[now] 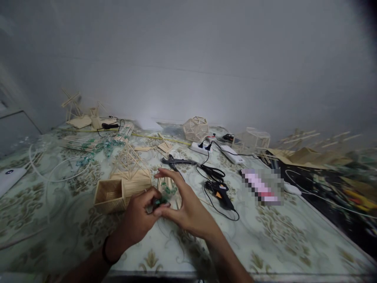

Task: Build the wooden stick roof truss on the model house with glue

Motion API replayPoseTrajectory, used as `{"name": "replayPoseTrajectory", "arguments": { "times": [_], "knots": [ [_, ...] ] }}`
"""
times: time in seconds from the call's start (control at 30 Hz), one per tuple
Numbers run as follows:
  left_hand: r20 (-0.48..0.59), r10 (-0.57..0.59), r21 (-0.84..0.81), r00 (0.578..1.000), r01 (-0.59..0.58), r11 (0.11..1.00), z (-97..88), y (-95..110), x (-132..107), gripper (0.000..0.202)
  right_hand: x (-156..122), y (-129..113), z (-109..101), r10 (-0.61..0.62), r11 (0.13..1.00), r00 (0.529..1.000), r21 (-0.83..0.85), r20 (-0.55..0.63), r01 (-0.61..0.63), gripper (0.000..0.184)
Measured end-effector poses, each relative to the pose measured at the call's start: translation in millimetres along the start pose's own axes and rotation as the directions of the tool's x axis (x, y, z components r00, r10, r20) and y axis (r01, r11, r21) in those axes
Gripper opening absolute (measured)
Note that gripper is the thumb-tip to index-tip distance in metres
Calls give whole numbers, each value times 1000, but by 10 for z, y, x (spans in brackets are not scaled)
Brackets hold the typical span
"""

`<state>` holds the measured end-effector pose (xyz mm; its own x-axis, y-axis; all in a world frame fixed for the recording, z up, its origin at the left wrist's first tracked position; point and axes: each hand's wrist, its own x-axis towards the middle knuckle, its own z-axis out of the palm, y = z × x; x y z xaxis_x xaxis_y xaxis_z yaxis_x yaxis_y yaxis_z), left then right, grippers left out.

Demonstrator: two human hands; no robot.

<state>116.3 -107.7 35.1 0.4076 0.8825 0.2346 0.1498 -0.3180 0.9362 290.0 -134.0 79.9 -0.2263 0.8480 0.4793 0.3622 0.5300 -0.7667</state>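
Observation:
My left hand (138, 218) and my right hand (184, 204) meet over the patterned table top (279, 239), just in front of a bundle of thin wooden sticks (166, 186). Both pinch a small dark-green thing (159, 203) between thumb and fingertips; it is too small and blurred to name. My right forefinger arches up over the sticks. A black band sits on my left wrist. Just left of the hands stands an open wooden stick box (109, 195) joined to a stick tower model (131, 167).
A black glue gun (220, 193) with its cable lies right of my hands, black pliers (176, 161) behind them. A white power strip (200, 148), stick polyhedron (196, 128), stick cube (255, 140), and green-tipped stick piles (97, 146) crowd the back. Dark clutter fills the right edge.

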Motion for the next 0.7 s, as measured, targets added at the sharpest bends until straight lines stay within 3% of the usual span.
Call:
{"name": "replayPoseTrajectory", "arguments": {
  "times": [0.03, 0.1, 0.2, 0.27, 0.33, 0.5, 0.6, 0.7],
  "knots": [
    [22, -21, -20, 1000, 21, 1000, -24, 18, 2, 14, -5, 7, -72, -19, 1000, 998, -19, 63, 20, 68],
    [70, -50, -58, 996, 54, 997, -62, 66, 13, 19, -16, 16, -189, -60, 994, 990, -87, 130, 72, 45],
    [127, -75, -83, 989, 86, 993, -88, 130, 46, 23, -27, 6, -267, -108, 952, 992, -280, 70, 123, 12],
    [153, -90, -79, 984, 103, 992, -94, 149, 73, 25, -28, -15, -274, -147, 927, 986, -336, 81, 166, 13],
    [174, -98, -65, 980, 111, 992, -100, 158, 96, 25, -20, -44, -271, -147, 944, 980, -275, 137, 180, 19],
    [149, -73, -5, 986, 75, 997, -100, 200, 99, 24, 11, -90, -265, 92, 989, 981, -129, 168, -70, 28],
    [36, -43, 38, 998, 41, 998, -64, 200, 63, 3, 18, -32, -246, 265, 964, 950, -20, 167, -266, 31],
    [-83, 93, 104, 992, -84, 991, -29, 153, 31, 19, 10, 59, -229, 400, 881, 901, 202, 165, -428, 41]
  ]
}}
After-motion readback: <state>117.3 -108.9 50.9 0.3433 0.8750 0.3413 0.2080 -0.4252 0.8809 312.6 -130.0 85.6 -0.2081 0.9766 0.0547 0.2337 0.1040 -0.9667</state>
